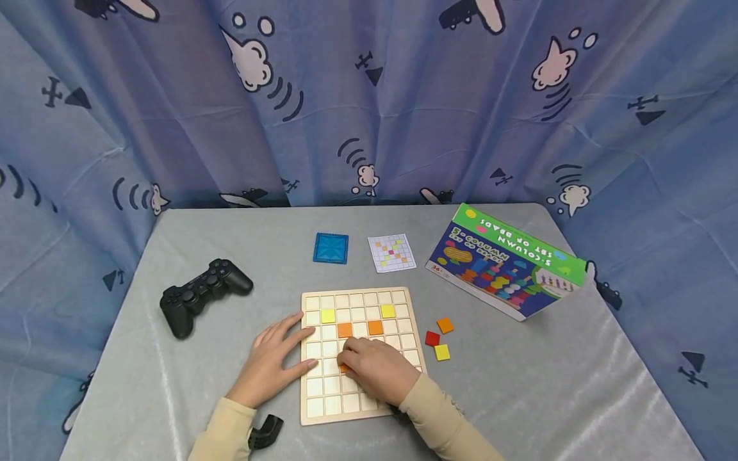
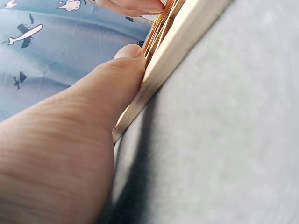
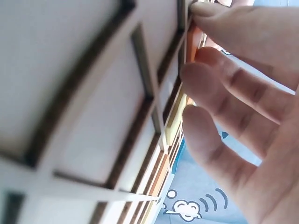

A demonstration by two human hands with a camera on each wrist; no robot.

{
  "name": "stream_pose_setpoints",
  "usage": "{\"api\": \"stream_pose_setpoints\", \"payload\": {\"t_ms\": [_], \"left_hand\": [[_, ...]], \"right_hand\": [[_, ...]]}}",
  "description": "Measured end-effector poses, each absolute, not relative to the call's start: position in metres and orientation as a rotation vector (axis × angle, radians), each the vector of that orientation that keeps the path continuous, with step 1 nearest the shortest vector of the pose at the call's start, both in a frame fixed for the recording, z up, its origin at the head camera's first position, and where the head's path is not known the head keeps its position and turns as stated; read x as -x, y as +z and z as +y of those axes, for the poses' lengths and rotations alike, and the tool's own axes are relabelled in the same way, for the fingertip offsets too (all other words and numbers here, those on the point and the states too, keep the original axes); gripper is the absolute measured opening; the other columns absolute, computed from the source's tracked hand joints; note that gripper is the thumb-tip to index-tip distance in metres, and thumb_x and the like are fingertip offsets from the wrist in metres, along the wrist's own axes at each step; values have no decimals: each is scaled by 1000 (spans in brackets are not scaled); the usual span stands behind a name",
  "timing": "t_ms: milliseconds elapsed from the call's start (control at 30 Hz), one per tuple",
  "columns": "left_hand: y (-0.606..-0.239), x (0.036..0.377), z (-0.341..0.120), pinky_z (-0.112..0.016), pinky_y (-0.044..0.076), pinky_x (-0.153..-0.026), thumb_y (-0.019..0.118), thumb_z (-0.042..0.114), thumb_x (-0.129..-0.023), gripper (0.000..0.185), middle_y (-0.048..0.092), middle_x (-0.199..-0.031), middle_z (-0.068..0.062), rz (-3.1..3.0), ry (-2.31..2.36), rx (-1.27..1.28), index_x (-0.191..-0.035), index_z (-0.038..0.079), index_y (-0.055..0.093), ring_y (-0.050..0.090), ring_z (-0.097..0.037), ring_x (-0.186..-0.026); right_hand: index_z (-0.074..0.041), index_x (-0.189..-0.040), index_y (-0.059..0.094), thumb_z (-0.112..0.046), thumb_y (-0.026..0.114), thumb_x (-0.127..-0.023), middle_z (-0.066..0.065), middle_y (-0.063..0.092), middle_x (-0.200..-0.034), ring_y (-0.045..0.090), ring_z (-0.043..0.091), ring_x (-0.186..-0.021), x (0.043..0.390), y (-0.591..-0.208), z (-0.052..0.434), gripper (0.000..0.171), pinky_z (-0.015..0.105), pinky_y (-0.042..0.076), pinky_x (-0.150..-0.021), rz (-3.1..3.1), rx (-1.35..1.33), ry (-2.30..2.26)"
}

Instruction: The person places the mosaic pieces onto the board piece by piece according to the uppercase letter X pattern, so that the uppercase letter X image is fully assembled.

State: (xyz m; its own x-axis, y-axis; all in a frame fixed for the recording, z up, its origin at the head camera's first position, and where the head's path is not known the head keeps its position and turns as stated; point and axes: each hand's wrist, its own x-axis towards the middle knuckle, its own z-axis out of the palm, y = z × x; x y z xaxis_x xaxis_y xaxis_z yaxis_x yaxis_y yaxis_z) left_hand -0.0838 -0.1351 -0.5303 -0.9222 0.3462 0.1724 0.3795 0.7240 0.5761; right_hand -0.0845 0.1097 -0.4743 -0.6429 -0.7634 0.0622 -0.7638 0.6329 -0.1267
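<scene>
1. Head view: the wooden grid board (image 1: 346, 420) lies on the grey-clothed counter (image 1: 519, 378). The left hand (image 1: 268, 368) rests at its left edge, grip spread; the right hand (image 1: 380, 370) bends over the middle, grip pinching an orange tile (image 1: 344, 369) at a cell. Two yellow tiles (image 1: 328, 316) and two other orange ones sit farther up the board. Loose red, orange and yellow tiles lie just right of it; beyond stand a patterned card (image 1: 391, 253), a blue square tray (image 1: 331, 248) and a bead-set box (image 1: 504, 262) — a black game controller (image 1: 204, 294) lies left.
2. Left wrist view: the thumb touches the board's side.
3. Right wrist view: thumb and fingertips meet the board — orange shows between them.
</scene>
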Motion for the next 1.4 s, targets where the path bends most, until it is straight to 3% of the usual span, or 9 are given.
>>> {"api": "stream_pose_setpoints", "payload": {"t_ms": [400, 700, 867, 1100, 1400], "left_hand": [[-533, 84, -134, -54, 25, -109, 64, 56, -85, 58, 34, -153, 0, -2879, -960, 602, -135, 30, 55, 38, -26, -136], [-534, 82, -133, -54, 25, -109, 65, 56, -84, 59, 34, -153, 0, -2885, -970, 594, -135, 29, 55, 38, -26, -136], [-534, 82, -133, -53, 25, -109, 65, 56, -84, 59, 34, -153, 0, -2890, -983, 592, -135, 28, 56, 38, -26, -136], [-534, 82, -134, -54, 24, -109, 65, 56, -84, 60, 33, -154, 0, -2891, -977, 595, -135, 27, 55, 37, -27, -136], [-534, 83, -134, -55, 24, -109, 65, 56, -84, 59, 34, -153, 0, -2868, -977, 605, -135, 28, 55, 38, -27, -136]], "right_hand": [[-19, -101, 67, -26, 66, -92, -4, 60, -93, 58, 8, -78, 84, -474, 110, 11, 23, 52, -70, -2839, -1320, 220], [-16, -106, 66, -31, 63, -93, -5, 61, -100, 59, 7, -84, 82, -465, 129, 20, 23, 53, -78, -2900, -1264, 496], [-15, -105, 65, -28, 63, -93, -5, 62, -100, 61, 8, -86, 75, -461, 161, 17, 26, 55, -76, -2894, -1095, 558], [-14, -105, 65, -20, 71, -88, -5, 62, -95, 55, 5, -76, 60, -464, 214, 19, 26, 50, -65, -2949, -724, 613], [-12, -109, 64, -19, 76, -83, -1, 61, -101, 54, 8, -78, 54, -475, 242, 30, 31, 51, -68, -3062, -300, 622]]}}
